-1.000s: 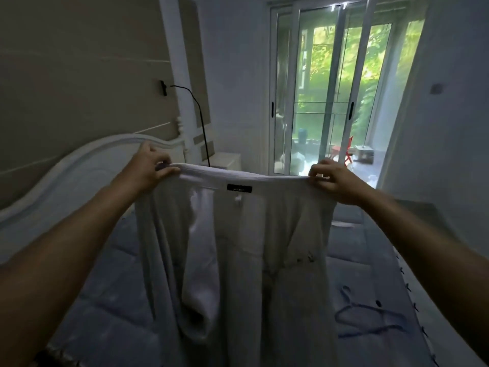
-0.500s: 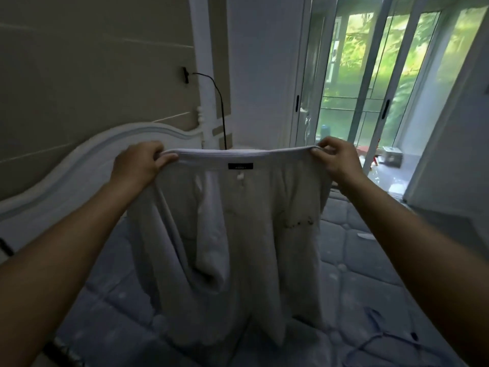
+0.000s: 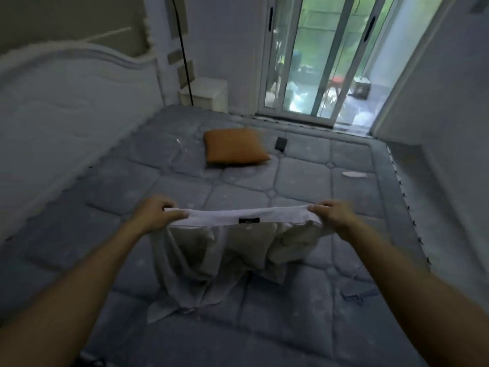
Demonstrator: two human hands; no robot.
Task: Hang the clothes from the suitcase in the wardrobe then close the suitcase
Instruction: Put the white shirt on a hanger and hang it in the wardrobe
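Note:
A pair of white trousers (image 3: pixel 225 250) with a small black label at the waistband is stretched between my two hands low over the bed. My left hand (image 3: pixel 156 213) pinches the waistband's left end, and my right hand (image 3: pixel 330 214) pinches its right end. The legs have crumpled onto the grey quilted mattress (image 3: pixel 304 181) below. Neither suitcase nor wardrobe is in view. A dark thin shape (image 3: pixel 353 296), perhaps part of a hanger, lies on the mattress at the right.
An orange cushion (image 3: pixel 234 145) and a small black object (image 3: pixel 281 143) lie farther up the mattress. The white headboard (image 3: pixel 66 88) runs along the left. A white bedside cabinet (image 3: pixel 205 95) and glass sliding doors (image 3: pixel 317 62) are at the back.
My hands have lowered the trousers from chest height down to the mattress, so the legs now pile on the bed. My view has tipped down toward the bed.

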